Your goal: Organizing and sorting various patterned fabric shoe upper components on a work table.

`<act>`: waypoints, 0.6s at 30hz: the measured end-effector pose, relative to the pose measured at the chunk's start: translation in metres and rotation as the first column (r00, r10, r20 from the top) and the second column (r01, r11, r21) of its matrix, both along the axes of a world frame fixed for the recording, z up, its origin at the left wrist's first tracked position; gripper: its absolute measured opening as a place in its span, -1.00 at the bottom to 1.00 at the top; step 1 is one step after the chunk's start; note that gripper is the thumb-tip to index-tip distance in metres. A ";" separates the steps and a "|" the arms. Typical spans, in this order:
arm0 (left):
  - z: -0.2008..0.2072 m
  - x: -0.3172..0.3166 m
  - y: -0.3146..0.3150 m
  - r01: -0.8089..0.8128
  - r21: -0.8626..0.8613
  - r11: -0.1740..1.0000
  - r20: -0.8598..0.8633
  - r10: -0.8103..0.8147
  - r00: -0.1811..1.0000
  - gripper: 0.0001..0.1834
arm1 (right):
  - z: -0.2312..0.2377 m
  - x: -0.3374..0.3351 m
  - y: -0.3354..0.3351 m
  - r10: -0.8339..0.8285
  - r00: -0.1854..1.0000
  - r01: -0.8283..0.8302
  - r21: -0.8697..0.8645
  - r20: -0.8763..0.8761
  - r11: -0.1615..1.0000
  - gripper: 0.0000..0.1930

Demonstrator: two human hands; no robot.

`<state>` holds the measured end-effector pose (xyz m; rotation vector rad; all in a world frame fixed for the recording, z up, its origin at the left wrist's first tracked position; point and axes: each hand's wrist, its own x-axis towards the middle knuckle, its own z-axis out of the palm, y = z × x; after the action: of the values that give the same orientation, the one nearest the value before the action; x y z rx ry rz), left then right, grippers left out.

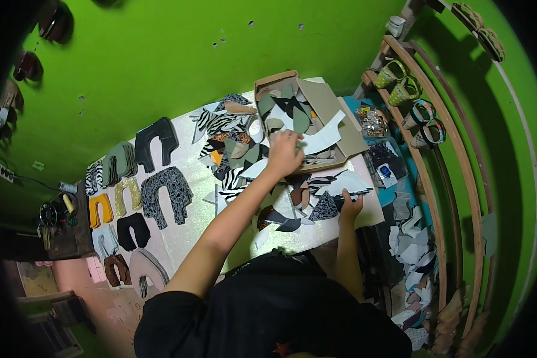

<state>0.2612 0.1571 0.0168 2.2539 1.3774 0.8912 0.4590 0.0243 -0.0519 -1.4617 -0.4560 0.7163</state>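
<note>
My left hand [283,153] reaches across the table to the front edge of an open cardboard box [334,107] filled with cut shoe-upper pieces. Its fingers are curled around a long white cut piece [323,138] that sticks out of the box. My right hand [350,206] rests at the table's right edge, closed on a thin dark tool [358,192] that lies across a pale sheet. A heap of zebra-striped, green and black scraps [232,140] lies between the hands and the box.
U-shaped cut pieces in black [155,142], grey pattern [166,192] and yellow [100,209] are laid out in rows on the table's left half. Curved wooden racks [426,173] with sandals stand at the right. White offcuts [413,247] litter the floor.
</note>
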 end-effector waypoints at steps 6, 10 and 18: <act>-0.013 0.065 0.029 0.061 -0.173 0.983 -0.189 -0.094 0.978 -0.28 | 0.008 0.008 -0.007 -0.090 0.995 0.089 -0.007 -0.044 0.996 -0.50; -0.004 0.075 0.036 -0.007 -0.195 0.981 -0.325 -0.058 0.944 -0.25 | 0.013 0.008 -0.007 -0.148 0.987 0.151 0.046 -0.064 0.987 -0.50; 0.051 0.002 0.041 -0.147 0.051 0.988 0.452 0.108 0.885 -0.57 | 0.026 0.009 0.013 -0.204 0.979 0.204 0.064 -0.008 0.977 -0.50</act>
<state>0.2635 0.1985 0.0677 1.8586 1.2950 1.4325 0.4682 0.0370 -0.0261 -1.4227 -0.3188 0.5339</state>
